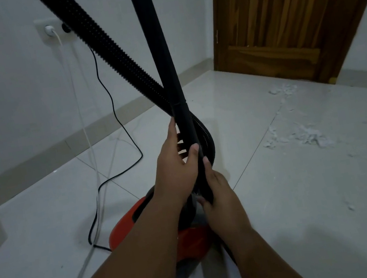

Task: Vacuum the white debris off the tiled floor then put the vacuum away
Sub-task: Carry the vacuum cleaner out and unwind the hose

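A red and black vacuum body [129, 224] sits on the tiled floor [311, 202], partly hidden under my forearms. A smooth black wand [156, 45] rises out of the top of the view, and a ribbed black hose [109, 41] crosses behind it. My left hand [177, 164] wraps the wand's lower part, thumb on its front. Just below, my right hand [220, 198] grips the tube's bottom end. White debris [299, 135] lies scattered on the tiles to the right, with more white debris [284, 90] near the door.
A wooden door [289, 9] stands at the back right. A wall socket [50, 31] holds a white plug with a white cable and a black power cord [107, 91] that loops over the floor to the vacuum. Grey skirting runs along the white wall.
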